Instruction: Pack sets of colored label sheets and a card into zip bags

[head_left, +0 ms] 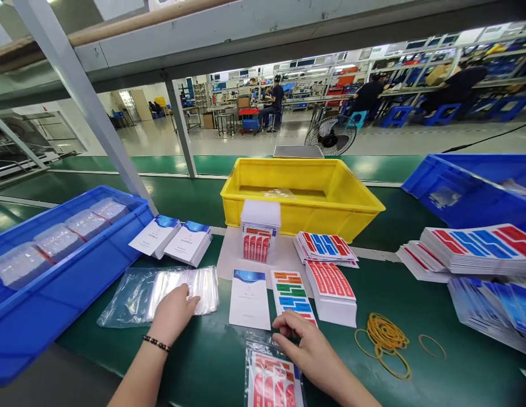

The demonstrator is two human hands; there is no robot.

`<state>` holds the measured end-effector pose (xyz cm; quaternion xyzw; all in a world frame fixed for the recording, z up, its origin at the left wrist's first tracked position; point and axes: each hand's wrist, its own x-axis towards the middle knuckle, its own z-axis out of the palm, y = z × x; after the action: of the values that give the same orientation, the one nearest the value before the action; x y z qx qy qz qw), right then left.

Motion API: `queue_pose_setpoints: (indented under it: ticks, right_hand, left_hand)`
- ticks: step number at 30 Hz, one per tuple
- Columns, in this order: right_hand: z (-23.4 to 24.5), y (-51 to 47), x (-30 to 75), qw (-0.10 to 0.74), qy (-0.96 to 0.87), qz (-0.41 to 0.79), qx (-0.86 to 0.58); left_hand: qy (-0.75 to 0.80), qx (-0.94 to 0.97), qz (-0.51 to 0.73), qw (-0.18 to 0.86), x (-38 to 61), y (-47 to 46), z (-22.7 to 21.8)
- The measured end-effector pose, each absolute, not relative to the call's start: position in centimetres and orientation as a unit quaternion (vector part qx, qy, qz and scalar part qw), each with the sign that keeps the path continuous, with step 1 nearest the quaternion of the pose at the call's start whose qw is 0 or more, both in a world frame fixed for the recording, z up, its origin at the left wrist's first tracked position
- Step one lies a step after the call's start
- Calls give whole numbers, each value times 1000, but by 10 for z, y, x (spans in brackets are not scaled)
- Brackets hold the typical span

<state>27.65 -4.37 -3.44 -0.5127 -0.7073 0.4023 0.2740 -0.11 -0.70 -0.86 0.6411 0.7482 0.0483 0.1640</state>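
Observation:
My left hand point(177, 310) rests on a stack of clear plastic bags point(206, 289), thumb and index finger apart; its other fingers are mostly hidden. My right hand point(307, 345) hovers with thumb and index finger apart at the top of a filled clear bag point(275, 381), which has red-printed sheets inside. Just beyond it lie a white booklet point(249, 299) with a blue top and a sheet of coloured labels point(292, 291). A stack of red label sheets point(332, 291) sits to their right. Behind stands an upright pile of packed bags point(257, 243).
A yellow bin point(303, 217) stands behind the piles. Blue bins flank the bench, the left one point(114, 243) holding bundled bags. Two booklet stacks point(189, 240) lie at left. Rubber bands point(384, 336) and more label stacks point(479, 249) are at right. An overhead shelf point(229, 42) crosses above.

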Motion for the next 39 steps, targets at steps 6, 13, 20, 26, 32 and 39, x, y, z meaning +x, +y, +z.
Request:
queue_pose_setpoints:
  ticks: [6,13,20,26,32,39]
  right_hand:
    - [-34,-41,272,310,-687,412,-512]
    - [-44,-46,254,354,-660,491,-445]
    - [-70,-58,241,344,-702,401,-478]
    - [-67,-60,247,390,-844,81,-359]
    - [-52,-61,244,377,-803,221,-404]
    - [-52,-58,248,297,-775,280,-483]
  left_hand:
    - [737,652,41,174,-19,2,-10]
    - [659,695,117,262,25,-29,2]
    - [566,697,181,401,84,-56,-20]
    - [568,488,317,582,96,-49,-40]
    - [562,475,343,583,99,-52,-42]
    - [548,623,290,476,102,-60,-44]
